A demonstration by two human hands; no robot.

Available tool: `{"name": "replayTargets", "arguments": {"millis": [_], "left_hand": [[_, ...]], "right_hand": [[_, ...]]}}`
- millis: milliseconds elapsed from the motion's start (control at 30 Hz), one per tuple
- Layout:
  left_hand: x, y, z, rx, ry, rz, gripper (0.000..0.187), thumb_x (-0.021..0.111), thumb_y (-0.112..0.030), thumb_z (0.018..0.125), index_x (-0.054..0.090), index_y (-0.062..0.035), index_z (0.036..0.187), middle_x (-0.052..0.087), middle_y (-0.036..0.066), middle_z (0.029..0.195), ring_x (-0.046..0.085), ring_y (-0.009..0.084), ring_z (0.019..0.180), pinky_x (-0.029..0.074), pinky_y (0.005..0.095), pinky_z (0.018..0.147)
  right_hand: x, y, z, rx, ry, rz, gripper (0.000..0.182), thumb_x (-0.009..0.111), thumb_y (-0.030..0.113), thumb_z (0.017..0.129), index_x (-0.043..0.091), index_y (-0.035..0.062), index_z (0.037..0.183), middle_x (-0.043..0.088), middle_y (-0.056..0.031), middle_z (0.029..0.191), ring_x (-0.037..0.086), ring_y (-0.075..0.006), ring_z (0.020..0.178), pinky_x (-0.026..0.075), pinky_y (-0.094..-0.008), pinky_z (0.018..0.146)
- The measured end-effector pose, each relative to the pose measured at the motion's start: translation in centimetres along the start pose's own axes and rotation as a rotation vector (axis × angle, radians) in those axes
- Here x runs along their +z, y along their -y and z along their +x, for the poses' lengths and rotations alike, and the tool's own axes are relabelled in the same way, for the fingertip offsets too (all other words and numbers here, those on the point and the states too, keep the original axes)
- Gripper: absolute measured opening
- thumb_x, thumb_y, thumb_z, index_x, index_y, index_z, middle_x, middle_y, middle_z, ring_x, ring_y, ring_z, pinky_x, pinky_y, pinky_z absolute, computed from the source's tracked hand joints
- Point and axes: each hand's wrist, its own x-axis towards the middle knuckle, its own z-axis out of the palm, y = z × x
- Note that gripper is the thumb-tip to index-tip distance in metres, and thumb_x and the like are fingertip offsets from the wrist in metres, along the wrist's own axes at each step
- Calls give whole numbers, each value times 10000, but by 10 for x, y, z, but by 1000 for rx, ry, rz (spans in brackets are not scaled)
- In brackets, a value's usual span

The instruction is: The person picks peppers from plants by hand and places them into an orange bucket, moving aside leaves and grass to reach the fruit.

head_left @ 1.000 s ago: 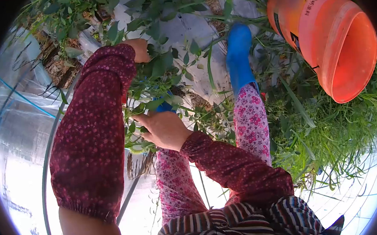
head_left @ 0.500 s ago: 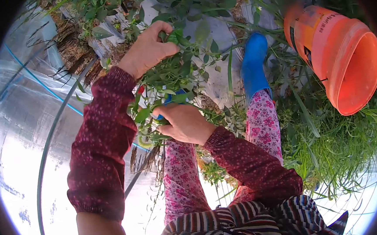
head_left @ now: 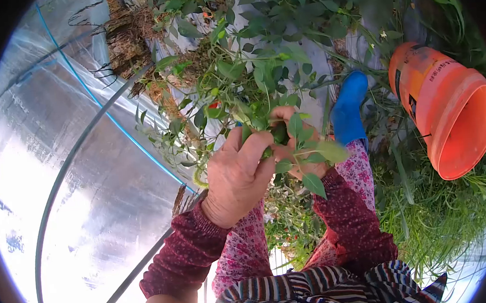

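My left hand [head_left: 238,177] is closed among the leaves of a bushy green plant [head_left: 232,70], its fingers wrapped round a stem and leaves. Close beside it, my right hand [head_left: 301,142] has its fingers curled round a dark green, pepper-like fruit [head_left: 279,133]. A leafy sprig [head_left: 311,161] hangs over my right hand and partly covers it. A small red fruit [head_left: 213,105] shows in the foliage just above my left hand. Leaves and fingers hide the exact points of grip.
An orange bucket [head_left: 440,109] lies tilted on its side at the right, mouth towards me. My blue boot [head_left: 350,107] stands on pale ground sheeting. Clear plastic film [head_left: 103,161], a blue cord [head_left: 104,107] and a curved pole [head_left: 67,169] run along the left. Tall grass [head_left: 439,222] grows at right.
My left hand has come down and right from the upper foliage. My right hand has moved right and slightly up, and both are now close together. The whole view has shifted slightly.
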Motion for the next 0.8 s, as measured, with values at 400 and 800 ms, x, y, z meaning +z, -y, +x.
{"name": "replayTargets", "arguments": {"millis": [400,800], "left_hand": [[-3,-7,-18,302,-1,293,300,622,-79,596,635,-132,891,560,34,932,554,216,818,429,369,724],[-15,-10,-27,322,68,279,266,666,-99,565,651,-181,817,576,-5,907,522,195,896,334,488,920]], "right_hand": [[11,-8,9,44,147,491,255,570,108,867,600,-8,1092,619,-49,954,554,-100,843,449,-244,743],[18,0,5,-46,57,391,238,583,187,881,636,28,1050,593,-1,804,498,-44,648,396,-205,539]]}}
